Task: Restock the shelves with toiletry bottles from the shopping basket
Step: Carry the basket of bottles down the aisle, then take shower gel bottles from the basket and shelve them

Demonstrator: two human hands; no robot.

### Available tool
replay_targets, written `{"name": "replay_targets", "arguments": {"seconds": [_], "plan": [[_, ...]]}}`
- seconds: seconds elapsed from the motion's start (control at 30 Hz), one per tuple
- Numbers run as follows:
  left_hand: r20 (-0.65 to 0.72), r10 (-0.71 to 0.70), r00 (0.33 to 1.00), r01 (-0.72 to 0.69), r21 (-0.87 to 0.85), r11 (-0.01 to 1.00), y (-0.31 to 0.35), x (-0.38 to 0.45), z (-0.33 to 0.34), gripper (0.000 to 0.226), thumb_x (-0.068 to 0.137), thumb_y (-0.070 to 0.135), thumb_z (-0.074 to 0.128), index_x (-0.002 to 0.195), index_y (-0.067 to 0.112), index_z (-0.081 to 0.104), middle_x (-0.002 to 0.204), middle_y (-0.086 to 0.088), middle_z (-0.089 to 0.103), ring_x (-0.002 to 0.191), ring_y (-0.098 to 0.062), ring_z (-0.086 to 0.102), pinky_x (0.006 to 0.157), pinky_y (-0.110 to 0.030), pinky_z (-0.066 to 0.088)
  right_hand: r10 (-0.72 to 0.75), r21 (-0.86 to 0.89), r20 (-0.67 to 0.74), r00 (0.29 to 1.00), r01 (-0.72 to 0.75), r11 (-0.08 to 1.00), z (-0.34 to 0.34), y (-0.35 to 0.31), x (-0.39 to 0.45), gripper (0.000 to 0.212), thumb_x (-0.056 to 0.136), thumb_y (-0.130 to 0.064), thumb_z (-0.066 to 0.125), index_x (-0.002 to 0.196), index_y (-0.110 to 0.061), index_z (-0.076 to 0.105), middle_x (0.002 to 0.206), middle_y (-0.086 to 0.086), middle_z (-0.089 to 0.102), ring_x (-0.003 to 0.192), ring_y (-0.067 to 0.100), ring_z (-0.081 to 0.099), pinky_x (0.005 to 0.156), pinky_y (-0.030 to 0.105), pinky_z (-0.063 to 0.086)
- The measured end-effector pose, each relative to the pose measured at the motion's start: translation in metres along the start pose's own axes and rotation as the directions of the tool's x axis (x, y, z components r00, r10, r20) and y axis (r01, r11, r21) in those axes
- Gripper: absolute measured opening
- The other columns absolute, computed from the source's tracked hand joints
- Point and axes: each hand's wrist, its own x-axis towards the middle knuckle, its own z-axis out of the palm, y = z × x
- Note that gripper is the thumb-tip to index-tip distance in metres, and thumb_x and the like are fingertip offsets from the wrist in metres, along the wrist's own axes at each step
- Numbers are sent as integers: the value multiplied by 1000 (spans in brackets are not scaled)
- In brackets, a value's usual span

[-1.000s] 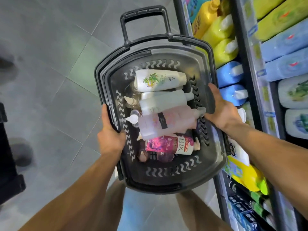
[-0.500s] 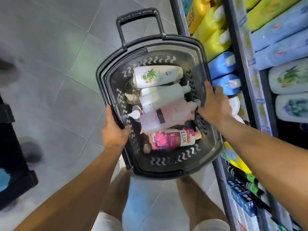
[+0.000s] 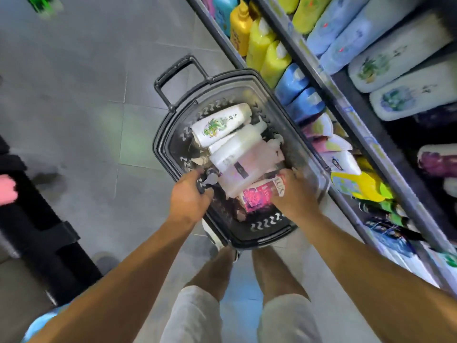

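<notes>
A dark grey shopping basket sits low in front of my legs, its pull handle pointing away. Lying inside are a white bottle with a green plant print, a plain white bottle, a pale pink bottle and a pink LUX bottle. My left hand grips the basket's left rim. My right hand is inside the basket, fingers wrapped around the cap end of the LUX bottle. The frame is motion-blurred.
Shelves run along the right, tight against the basket, stocked with yellow bottles, blue bottles and white pouches. A black object stands on the grey tiled floor at the left.
The basket has dropped lower and turned toward the shelves. My right hand left the right rim and went inside onto the LUX bottle. My left hand stays on the left rim.
</notes>
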Motion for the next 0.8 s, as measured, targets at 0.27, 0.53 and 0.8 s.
{"name": "replay_targets", "arguments": {"seconds": [0.27, 0.53, 0.8], "plan": [[126, 198, 972, -213, 125, 969, 31, 26, -12, 50, 83, 24, 70, 131, 17, 57, 118, -5, 65, 105, -22, 62, 94, -30, 47, 71, 249, 15, 997, -72, 966, 4, 0, -14, 59, 81, -22, 71, 134, -14, 47, 123, 13, 56, 107, 27, 56, 86, 29, 40], [312, 243, 919, -293, 125, 948, 31, 75, -25, 49, 82, 24, 68, 130, 26, 57, 116, 5, 60, 86, -4, 56, 80, -15, 40, 258, 386, 23, 966, -247, 889, 25, -27, -2, 59, 79, -26, 70, 132, -20, 46, 125, 5, 52, 98, 15, 49, 79, 29, 41], [517, 397, 758, -526, 127, 841, 10, 123, -18, 49, 86, 20, 67, 134, 20, 55, 121, -3, 61, 108, -19, 59, 97, -35, 48, 578, 696, 60, 813, -450, 560, 83, -52, 17, 58, 77, -24, 73, 131, -16, 51, 118, 2, 58, 91, 14, 61, 68, 19, 48]]}}
